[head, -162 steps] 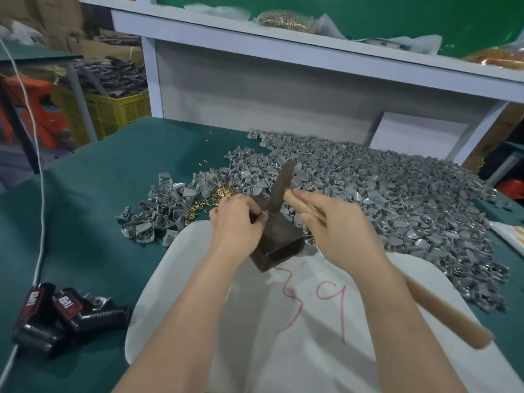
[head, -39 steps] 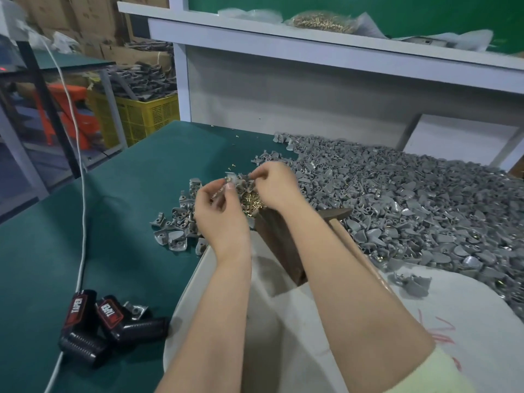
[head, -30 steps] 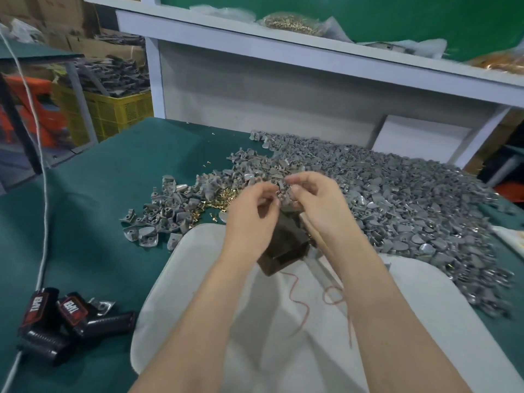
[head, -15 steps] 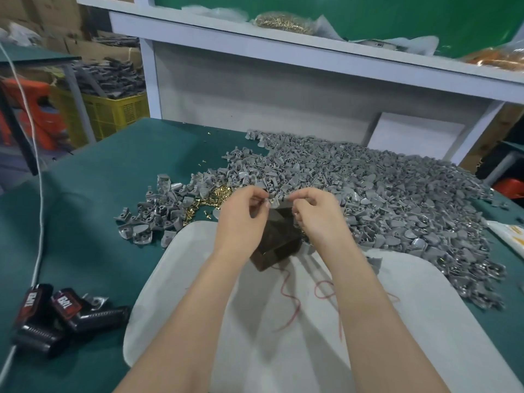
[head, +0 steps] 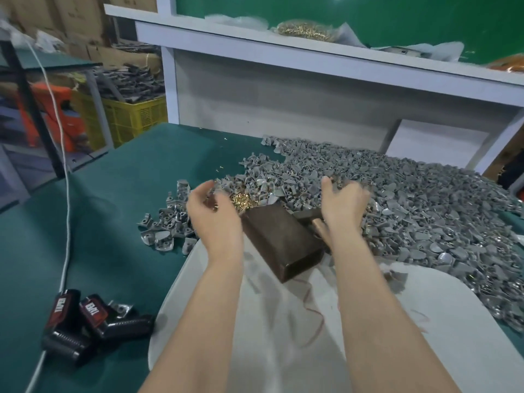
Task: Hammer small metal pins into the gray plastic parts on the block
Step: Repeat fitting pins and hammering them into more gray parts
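Observation:
A dark brown block (head: 280, 239) lies tilted on a white cloth (head: 283, 336). Just beyond it is a small heap of brass pins (head: 243, 199), and a big pile of gray plastic parts (head: 411, 199) spreads to the right. My left hand (head: 211, 217) hovers beside the pins, blurred, its fingers loosely curved with nothing seen in them. My right hand (head: 343, 202) reaches palm-down onto the gray pile, fingertips hidden among the parts. The hammer (head: 309, 217) lies against the block's right side, its wooden handle under my right wrist.
A smaller cluster of gray parts (head: 167, 225) lies left of the block. Black battery-like packs (head: 85, 321) with a white cable (head: 65, 194) sit at the front left on the green table. A white shelf (head: 312, 52) rises behind, holding a bag of pins.
Both hands were together pinching a gray part above the block. They have now parted, the left toward the brass pins and the right onto the gray pile.

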### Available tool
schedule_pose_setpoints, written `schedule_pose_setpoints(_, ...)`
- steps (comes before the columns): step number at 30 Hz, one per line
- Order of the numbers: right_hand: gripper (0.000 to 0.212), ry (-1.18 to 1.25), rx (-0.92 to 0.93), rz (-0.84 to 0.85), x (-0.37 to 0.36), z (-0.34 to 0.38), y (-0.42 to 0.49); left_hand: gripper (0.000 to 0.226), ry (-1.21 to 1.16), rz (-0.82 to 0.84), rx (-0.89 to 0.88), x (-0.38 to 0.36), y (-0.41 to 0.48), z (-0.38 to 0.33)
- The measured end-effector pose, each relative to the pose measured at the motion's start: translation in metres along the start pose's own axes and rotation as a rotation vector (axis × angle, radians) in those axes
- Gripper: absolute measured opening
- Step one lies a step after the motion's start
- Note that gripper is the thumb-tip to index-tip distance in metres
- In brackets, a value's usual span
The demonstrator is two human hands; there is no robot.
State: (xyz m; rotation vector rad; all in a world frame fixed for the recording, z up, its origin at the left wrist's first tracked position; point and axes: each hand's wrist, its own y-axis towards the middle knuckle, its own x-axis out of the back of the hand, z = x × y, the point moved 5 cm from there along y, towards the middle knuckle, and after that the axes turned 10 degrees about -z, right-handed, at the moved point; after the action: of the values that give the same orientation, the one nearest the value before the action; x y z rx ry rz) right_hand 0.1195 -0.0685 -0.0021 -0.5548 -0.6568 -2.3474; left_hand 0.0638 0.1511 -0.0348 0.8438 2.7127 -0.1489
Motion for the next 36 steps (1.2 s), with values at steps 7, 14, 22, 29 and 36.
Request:
schedule_pose_setpoints(7,0.017,-0.149,0.77,0.609,-0.101,0.089,-0.108,0.02,-0.172,-0.264,0.195,0.016,0.019,0.01)
schedule_pose_setpoints(14,0.015,-0.323,0.86,0.69,-0.137,0.102,-0.129,0.02,-0.142,-0.264,0.208,0.018,0.022,0.017)
schedule_pose_setpoints(22,0.017,0.034,0.588,0.57,-0.072,0.101,-0.085,0.03,0.023,0.021,-0.009,0.0,0.014,0.012)
schedule_pose_setpoints(29,0.019,0.143,0.368,0.59,0.001,0.044,-0.051,0.021,0.258,0.561,-0.226,-0.034,-0.03,0.007)
schedule_pose_setpoints(36,0.02,0.444,0.002,0.538,0.01,-0.006,-0.043,0.005,0.675,0.657,-0.477,-0.036,-0.046,0.009)
